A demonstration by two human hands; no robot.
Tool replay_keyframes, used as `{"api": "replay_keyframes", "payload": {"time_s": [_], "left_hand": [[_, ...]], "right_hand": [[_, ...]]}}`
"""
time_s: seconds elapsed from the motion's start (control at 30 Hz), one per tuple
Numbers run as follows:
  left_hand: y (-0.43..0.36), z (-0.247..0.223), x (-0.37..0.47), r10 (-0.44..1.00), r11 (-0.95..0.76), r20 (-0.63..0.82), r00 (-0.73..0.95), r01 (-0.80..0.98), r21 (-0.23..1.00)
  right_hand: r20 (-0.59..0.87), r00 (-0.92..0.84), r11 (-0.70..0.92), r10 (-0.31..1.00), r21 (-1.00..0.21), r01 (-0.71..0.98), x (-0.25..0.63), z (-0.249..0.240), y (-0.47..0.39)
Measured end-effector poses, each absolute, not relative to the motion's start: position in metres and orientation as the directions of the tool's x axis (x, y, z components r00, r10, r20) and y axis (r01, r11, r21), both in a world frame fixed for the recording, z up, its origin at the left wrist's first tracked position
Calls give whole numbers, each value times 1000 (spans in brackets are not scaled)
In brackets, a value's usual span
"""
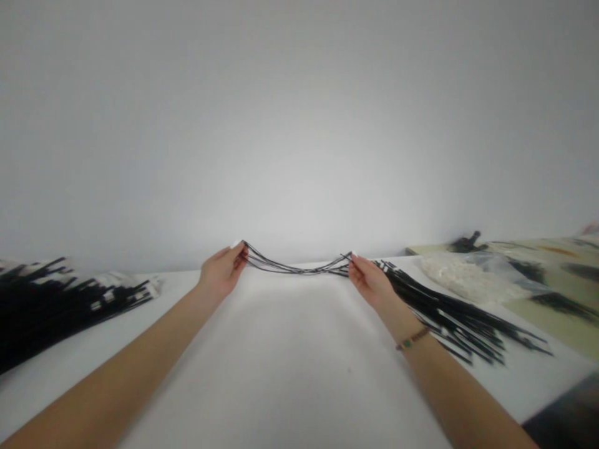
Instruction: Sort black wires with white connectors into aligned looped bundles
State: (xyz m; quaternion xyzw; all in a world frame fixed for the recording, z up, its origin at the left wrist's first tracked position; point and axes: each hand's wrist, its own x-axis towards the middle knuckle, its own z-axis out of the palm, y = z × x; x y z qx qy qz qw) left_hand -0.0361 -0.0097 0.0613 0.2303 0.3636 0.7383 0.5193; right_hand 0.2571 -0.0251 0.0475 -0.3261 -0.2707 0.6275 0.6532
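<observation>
- Pile of black lengths (42,318): far left.
- Left hand (222,269): fingertips clamped on thin black strands (299,272).
- Strands: slung between both hands; could tangle or slip, being slack and pinched at two points.
- Right hand (372,280): fingertips clamped likewise; heap of black lengths (416,292) close by could snag them.
- Clear bag (472,277): pale contents.
- Bench (290,374): white; plain grey wall (299,125) behind.

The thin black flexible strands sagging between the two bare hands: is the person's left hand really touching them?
Touching. The head view shows the left hand pinching the thin black strands between thumb and fingers.
</observation>
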Motion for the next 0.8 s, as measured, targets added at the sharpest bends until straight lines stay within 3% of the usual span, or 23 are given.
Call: {"api": "replay_keyframes", "payload": {"time_s": [0.23, 0.4, 0.6, 0.8], "left_hand": [[-18, 63, -19, 887, -341, 126, -444, -448, 826], [-18, 67, -26, 840, -337, 30, -542, -477, 812], [-15, 72, -34, 890, -186, -159, -427, -658, 729], [-19, 47, -24, 955, -99, -36, -293, -433, 896]], "right_hand": [[-29, 115, 56, 993, -740, -670, 249, 44, -28], [-29, 170, 98, 985, -716, -691, 248, 42, -25], [5, 121, 83, 993, -750, -656, 242, 41, -31], [-61, 42, -34, 997, -883, -468, 207, 19, -34]]}}
